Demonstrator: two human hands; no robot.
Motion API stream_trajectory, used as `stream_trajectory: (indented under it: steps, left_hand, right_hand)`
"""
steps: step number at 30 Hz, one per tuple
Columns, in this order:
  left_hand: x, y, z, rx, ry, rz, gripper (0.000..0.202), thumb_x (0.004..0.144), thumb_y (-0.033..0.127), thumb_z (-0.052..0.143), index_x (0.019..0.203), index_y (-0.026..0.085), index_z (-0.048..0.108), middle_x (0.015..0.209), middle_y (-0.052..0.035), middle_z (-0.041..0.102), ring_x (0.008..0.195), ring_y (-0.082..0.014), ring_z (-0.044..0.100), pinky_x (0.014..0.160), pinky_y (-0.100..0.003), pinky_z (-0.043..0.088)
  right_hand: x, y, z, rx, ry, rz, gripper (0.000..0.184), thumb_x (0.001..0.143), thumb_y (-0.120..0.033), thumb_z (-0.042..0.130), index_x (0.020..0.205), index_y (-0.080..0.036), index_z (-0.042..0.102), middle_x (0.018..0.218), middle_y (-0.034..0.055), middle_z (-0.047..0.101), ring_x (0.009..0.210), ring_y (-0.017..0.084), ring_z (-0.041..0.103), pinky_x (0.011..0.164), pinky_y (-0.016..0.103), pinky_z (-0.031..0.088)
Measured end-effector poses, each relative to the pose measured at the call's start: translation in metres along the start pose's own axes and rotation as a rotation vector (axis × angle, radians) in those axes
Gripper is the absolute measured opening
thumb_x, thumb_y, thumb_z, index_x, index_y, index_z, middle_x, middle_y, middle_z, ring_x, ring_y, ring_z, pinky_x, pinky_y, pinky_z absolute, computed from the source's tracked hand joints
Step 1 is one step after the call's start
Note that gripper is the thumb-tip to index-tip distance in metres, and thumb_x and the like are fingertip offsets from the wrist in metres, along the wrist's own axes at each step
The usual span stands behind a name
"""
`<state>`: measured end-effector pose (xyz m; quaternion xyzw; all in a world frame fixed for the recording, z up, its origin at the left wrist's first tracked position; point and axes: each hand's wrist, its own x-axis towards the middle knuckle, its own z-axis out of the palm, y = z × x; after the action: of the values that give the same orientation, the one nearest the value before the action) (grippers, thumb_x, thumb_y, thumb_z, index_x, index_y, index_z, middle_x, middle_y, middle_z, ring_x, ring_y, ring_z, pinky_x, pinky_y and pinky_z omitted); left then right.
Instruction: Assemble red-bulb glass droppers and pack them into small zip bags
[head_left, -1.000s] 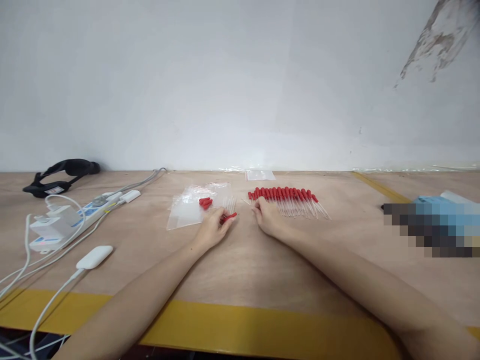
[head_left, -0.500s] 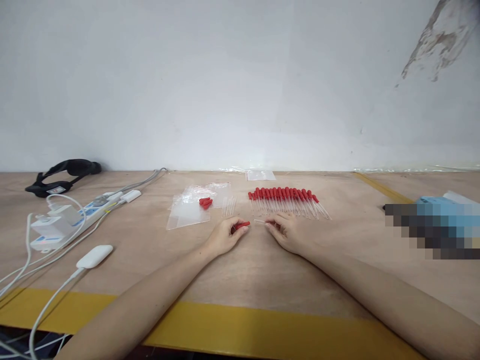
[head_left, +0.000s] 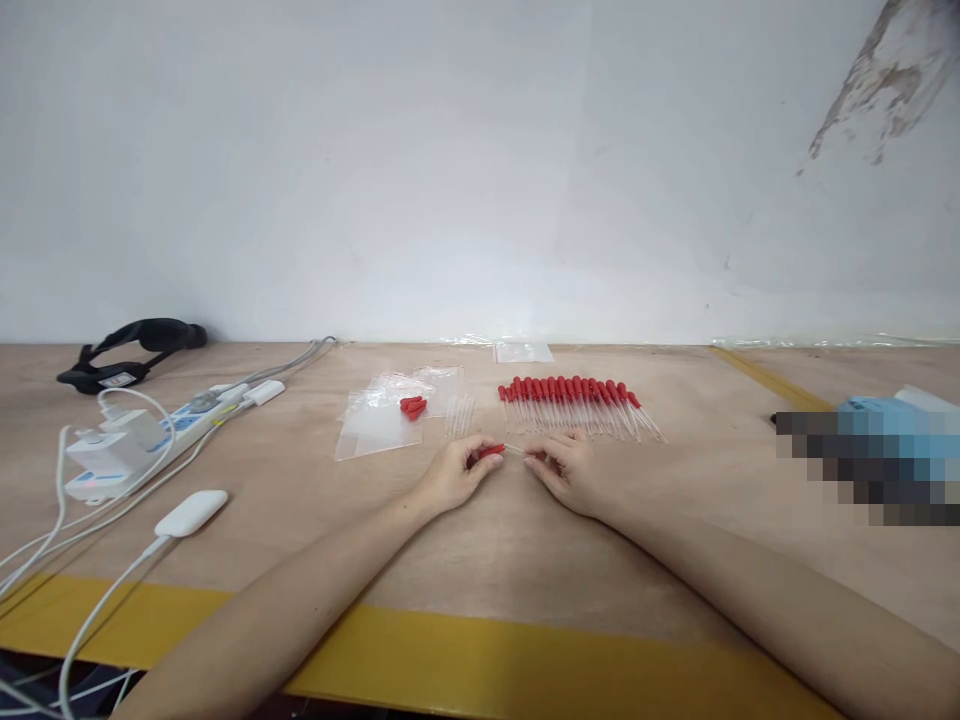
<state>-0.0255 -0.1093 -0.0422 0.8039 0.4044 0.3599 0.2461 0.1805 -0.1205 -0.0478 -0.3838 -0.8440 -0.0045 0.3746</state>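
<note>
Between the fingers of my left hand is a red rubber dropper bulb, its open end turned right. My right hand pinches a thin clear glass dropper tube, whose left end meets the mouth of the bulb; whether it is inside I cannot tell. Beyond my right hand lies a row of droppers with red bulbs on clear tubes. Several loose tubes lie beyond my left hand. A small pile of loose red bulbs rests on clear plastic bags.
At the left are a white power strip with chargers, cables, a white device and a black head strap. Another small bag lies by the wall. A light-blue object stands at the right. Yellow tape lines the front edge.
My two hands have come closer together. The gap between the tube and the red bulb has closed, and the tube's end now meets the bulb.
</note>
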Motion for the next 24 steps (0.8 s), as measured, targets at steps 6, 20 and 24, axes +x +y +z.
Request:
stream_trajectory:
  steps: [6, 20, 24]
  left_hand:
    - [0.001, 0.000, 0.003, -0.069, 0.035, -0.004, 0.025, 0.081, 0.036, 0.049, 0.085, 0.014, 0.061, 0.067, -0.0005, 0.059, 0.057, -0.0104, 0.050, 0.054, -0.021, 0.041]
    - [-0.004, 0.004, -0.004, -0.028, -0.054, 0.046, 0.020, 0.081, 0.031, 0.050, 0.084, 0.017, 0.064, 0.078, -0.0023, 0.066, 0.072, -0.0144, 0.058, 0.067, -0.025, 0.045]
    - [-0.005, 0.007, -0.004, -0.007, -0.118, 0.092, 0.018, 0.080, 0.030, 0.052, 0.083, 0.018, 0.065, 0.077, -0.0018, 0.066, 0.071, -0.0139, 0.058, 0.067, -0.024, 0.044]
  right_hand:
    - [0.000, -0.006, 0.004, 0.052, -0.004, 0.032, 0.017, 0.084, -0.030, 0.046, 0.073, -0.019, 0.054, 0.064, -0.0006, 0.057, 0.063, 0.012, 0.050, 0.068, 0.028, 0.033]
    - [0.006, 0.003, -0.007, 0.065, -0.179, -0.022, 0.016, 0.084, -0.029, 0.048, 0.084, -0.023, 0.062, 0.069, -0.0019, 0.061, 0.061, 0.011, 0.050, 0.072, 0.031, 0.027]
    - [0.008, 0.008, -0.011, 0.086, -0.235, -0.089, 0.018, 0.085, -0.029, 0.047, 0.085, -0.023, 0.064, 0.072, -0.0015, 0.063, 0.062, 0.011, 0.052, 0.074, 0.031, 0.026]
